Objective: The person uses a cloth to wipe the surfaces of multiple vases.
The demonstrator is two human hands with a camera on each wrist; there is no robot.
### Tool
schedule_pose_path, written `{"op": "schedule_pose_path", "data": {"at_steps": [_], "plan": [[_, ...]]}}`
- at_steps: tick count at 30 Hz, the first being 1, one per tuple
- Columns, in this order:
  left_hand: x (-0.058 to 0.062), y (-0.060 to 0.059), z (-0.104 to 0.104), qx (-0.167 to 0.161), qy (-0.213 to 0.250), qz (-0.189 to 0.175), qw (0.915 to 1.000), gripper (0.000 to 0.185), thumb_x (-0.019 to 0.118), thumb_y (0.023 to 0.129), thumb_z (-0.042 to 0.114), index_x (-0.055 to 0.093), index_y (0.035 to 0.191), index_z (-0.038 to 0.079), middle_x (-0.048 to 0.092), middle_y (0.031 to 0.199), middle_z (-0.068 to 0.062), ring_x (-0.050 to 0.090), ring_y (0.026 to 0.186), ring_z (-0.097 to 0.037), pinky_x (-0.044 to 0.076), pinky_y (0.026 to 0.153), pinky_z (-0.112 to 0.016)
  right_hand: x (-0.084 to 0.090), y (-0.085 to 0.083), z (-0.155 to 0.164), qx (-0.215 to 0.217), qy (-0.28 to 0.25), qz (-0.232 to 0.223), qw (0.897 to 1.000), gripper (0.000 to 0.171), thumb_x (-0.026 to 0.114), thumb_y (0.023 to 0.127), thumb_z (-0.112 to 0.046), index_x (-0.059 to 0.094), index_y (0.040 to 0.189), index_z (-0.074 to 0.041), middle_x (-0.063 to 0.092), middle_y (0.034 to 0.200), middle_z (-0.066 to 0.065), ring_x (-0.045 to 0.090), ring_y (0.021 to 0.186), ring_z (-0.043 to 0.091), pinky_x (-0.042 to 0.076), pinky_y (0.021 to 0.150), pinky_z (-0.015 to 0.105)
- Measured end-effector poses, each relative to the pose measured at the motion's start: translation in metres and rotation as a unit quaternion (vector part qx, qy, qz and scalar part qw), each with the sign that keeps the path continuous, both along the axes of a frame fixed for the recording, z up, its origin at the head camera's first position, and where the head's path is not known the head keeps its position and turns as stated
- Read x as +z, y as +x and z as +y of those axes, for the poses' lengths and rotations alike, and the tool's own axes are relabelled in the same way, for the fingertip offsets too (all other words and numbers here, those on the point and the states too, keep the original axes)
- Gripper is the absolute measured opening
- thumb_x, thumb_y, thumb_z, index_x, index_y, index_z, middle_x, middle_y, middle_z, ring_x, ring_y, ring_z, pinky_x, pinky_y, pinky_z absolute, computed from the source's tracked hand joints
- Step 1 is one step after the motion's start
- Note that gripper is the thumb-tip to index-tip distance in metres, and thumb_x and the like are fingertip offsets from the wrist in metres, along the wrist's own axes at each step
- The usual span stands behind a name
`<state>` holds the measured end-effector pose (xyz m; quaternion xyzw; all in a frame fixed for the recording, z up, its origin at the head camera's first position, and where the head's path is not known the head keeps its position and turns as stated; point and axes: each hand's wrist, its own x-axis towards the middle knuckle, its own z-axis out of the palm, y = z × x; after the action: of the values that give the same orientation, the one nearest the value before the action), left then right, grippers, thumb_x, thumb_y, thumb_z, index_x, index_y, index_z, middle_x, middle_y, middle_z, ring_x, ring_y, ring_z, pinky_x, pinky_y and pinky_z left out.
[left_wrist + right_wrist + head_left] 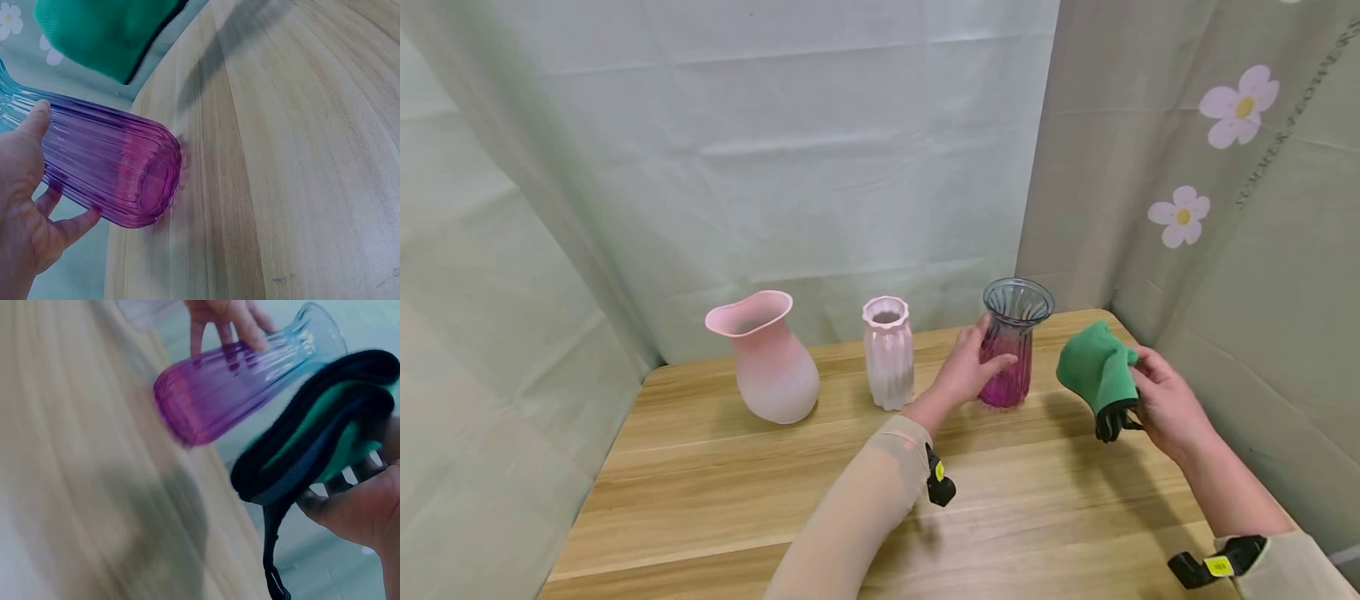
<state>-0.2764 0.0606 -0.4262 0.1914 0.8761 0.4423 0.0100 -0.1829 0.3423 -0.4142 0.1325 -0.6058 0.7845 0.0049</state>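
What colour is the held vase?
Vase: purple body, blue-grey rim; head view shows it best.

Your right hand [365,509] sits at the lower right edge, fingers curled under a folded green cloth [319,440] with dark edging — a dark strap hangs down from it. Beside the cloth, the ribbed glass vase [234,390] — purple at its base, blue toward the rim — rests on the wooden table [69,475]. Fingers of your left hand [228,315] wrap its upper body.

bench [715,492]: wide vase [767,357] left | ribbed vase [888,352] middle | glass vase [1011,343] right | cloth [1096,371] right of glass vase
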Motion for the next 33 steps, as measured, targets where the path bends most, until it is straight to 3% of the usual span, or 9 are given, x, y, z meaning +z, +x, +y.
{"op": "schedule_pose_path", "data": {"at_steps": [3,7,13,16,19,24,26,28,33], "plan": [[0.0,0.001,-0.001,-0.001,0.001,-0.003,1.0,0.089,0.068,0.097,0.045,0.018,0.165,0.017,0.038,0.155,-0.017,0.042,0.142,-0.03,0.037,0.116,-0.046,-0.008,0.008,0.005,0.022,0.117,0.025,0.993,0.021,0.044,0.11,-0.006,0.057,0.126,-0.01,0.062,0.112,-0.003,0.062,0.095,0.01,0.054,0.074,0.023],[0.001,0.002,-0.001,0.003,0.0,-0.009,1.0,0.089,0.068,0.097,0.046,0.018,0.166,0.019,0.037,0.156,-0.016,0.042,0.142,-0.03,0.037,0.115,-0.046,-0.013,0.021,0.0,0.033,0.262,0.042,0.964,0.023,0.046,0.111,-0.011,0.054,0.13,-0.004,0.061,0.113,-0.001,0.06,0.093,0.01,0.053,0.073,0.025],[0.002,0.003,-0.002,0.005,-0.004,-0.008,0.9999,0.089,0.068,0.098,0.046,0.017,0.166,0.02,0.037,0.157,-0.016,0.041,0.143,-0.029,0.037,0.116,-0.046,-0.021,0.036,-0.026,0.062,0.351,0.038,0.934,0.02,0.052,0.109,-0.018,0.06,0.125,-0.009,0.06,0.115,0.011,0.058,0.095,0.015,0.052,0.075,0.028],[0.003,0.003,-0.002,0.003,-0.002,-0.007,1.0,0.088,0.068,0.098,0.046,0.017,0.166,0.02,0.037,0.157,-0.016,0.042,0.142,-0.03,0.037,0.116,-0.046,-0.025,0.043,-0.044,0.051,0.404,0.054,0.912,0.016,0.056,0.107,-0.019,0.063,0.122,-0.018,0.062,0.118,0.005,0.058,0.101,0.013,0.052,0.08,0.028],[0.003,0.002,-0.002,0.002,-0.004,-0.006,1.0,0.088,0.067,0.098,0.046,0.017,0.166,0.019,0.036,0.157,-0.016,0.041,0.142,-0.03,0.037,0.116,-0.046,-0.033,0.048,-0.064,0.023,0.476,0.096,0.874,0.017,0.063,0.104,-0.016,0.066,0.117,-0.026,0.065,0.118,-0.006,0.06,0.107,0.012,0.054,0.087,0.032],[0.003,0.003,-0.002,-0.001,-0.011,-0.007,0.9999,0.088,0.065,0.099,0.048,0.017,0.166,0.018,0.036,0.157,-0.016,0.041,0.143,-0.029,0.038,0.115,-0.045,-0.049,0.054,-0.094,-0.03,0.592,0.186,0.783,0.024,0.075,0.094,-0.01,0.07,0.113,-0.025,0.069,0.113,-0.009,0.064,0.105,0.02,0.056,0.087,0.044],[0.003,0.003,-0.003,-0.002,-0.012,-0.009,0.9999,0.088,0.065,0.099,0.049,0.017,0.166,0.018,0.035,0.158,-0.015,0.04,0.143,-0.029,0.038,0.115,-0.045,-0.053,0.057,-0.104,-0.046,0.621,0.204,0.755,0.025,0.077,0.092,-0.011,0.07,0.112,-0.024,0.069,0.111,-0.008,0.064,0.102,0.023,0.056,0.082,0.047],[0.004,0.003,-0.003,-0.003,-0.011,-0.01,0.9999,0.088,0.065,0.099,0.048,0.017,0.166,0.018,0.035,0.158,-0.016,0.04,0.144,-0.029,0.038,0.115,-0.046,-0.057,0.059,-0.111,-0.055,0.634,0.207,0.743,0.025,0.078,0.091,-0.013,0.071,0.112,-0.024,0.069,0.11,-0.007,0.063,0.101,0.024,0.055,0.079,0.048],[0.004,0.003,-0.002,-0.001,-0.013,-0.011,0.9999,0.088,0.064,0.099,0.05,0.016,0.166,0.02,0.034,0.158,-0.015,0.04,0.143,-0.029,0.038,0.115,-0.046,-0.063,0.061,-0.123,-0.061,0.657,0.204,0.723,0.025,0.082,0.088,-0.025,0.072,0.112,-0.027,0.065,0.111,-0.006,0.06,0.105,0.027,0.052,0.082,0.054]]}}
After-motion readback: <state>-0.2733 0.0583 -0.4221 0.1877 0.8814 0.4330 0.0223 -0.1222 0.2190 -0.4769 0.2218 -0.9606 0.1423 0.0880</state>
